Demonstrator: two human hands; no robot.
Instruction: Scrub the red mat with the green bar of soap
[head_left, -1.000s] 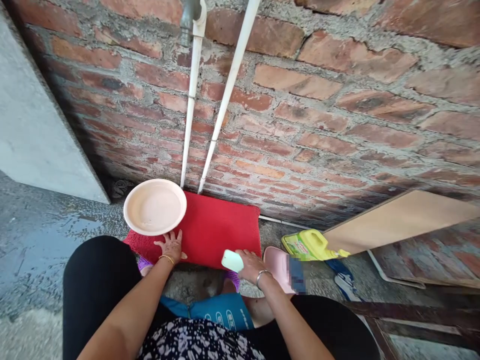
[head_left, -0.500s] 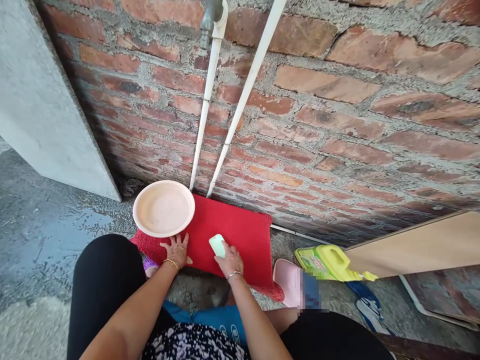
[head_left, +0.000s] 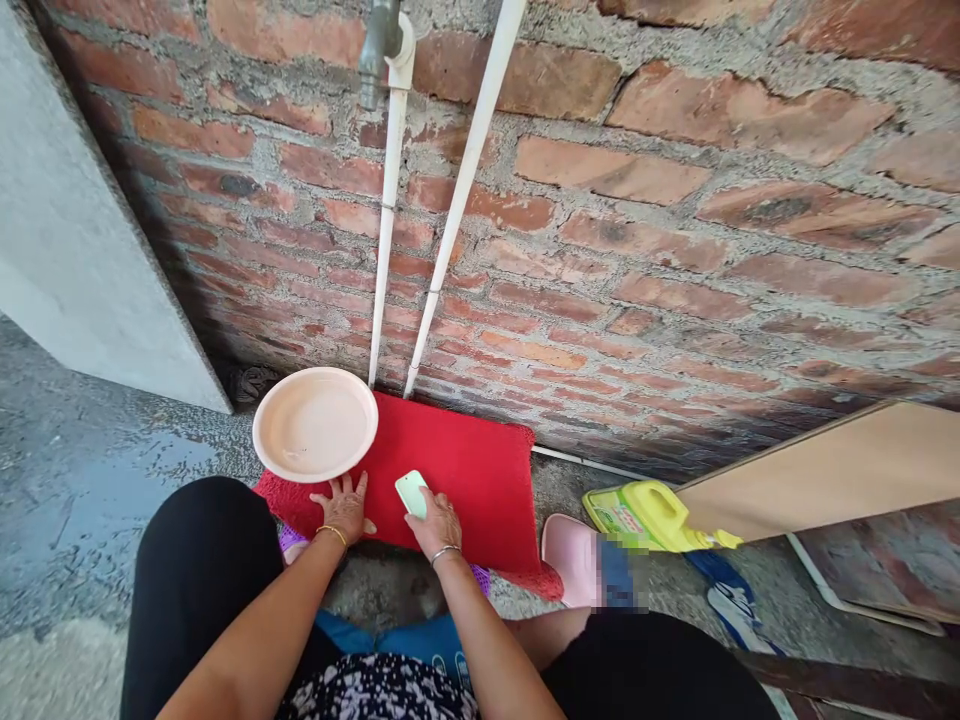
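A red mat (head_left: pixel 465 470) with shaggy edges lies spread at the foot of the wall. Its left part carries a pale pink basin (head_left: pixel 315 425). My left hand (head_left: pixel 345 508) rests on the mat just below the basin, fingers spread and holding nothing. Further right, my right hand (head_left: pixel 437 523) grips a small pale green block (head_left: pixel 411 493) with rounded corners against the mat's smooth surface. Whether the block is soap or the back of a brush cannot be made out, since its underside is hidden.
A brick wall (head_left: pixel 630 260) with white pipes (head_left: pixel 457 210) and a tap (head_left: pixel 375 60) rises behind. At right are a pink stool-like item (head_left: pixel 570 565), a yellow-green jug (head_left: pixel 645 515) and a tan board (head_left: pixel 832 470). A grey slab (head_left: pixel 97 230) leans at left beside wet concrete.
My right hand has slid slightly left along the mat with the pale green block, closer to the basin. My left hand stays in place by the basin. The view has shifted a little.
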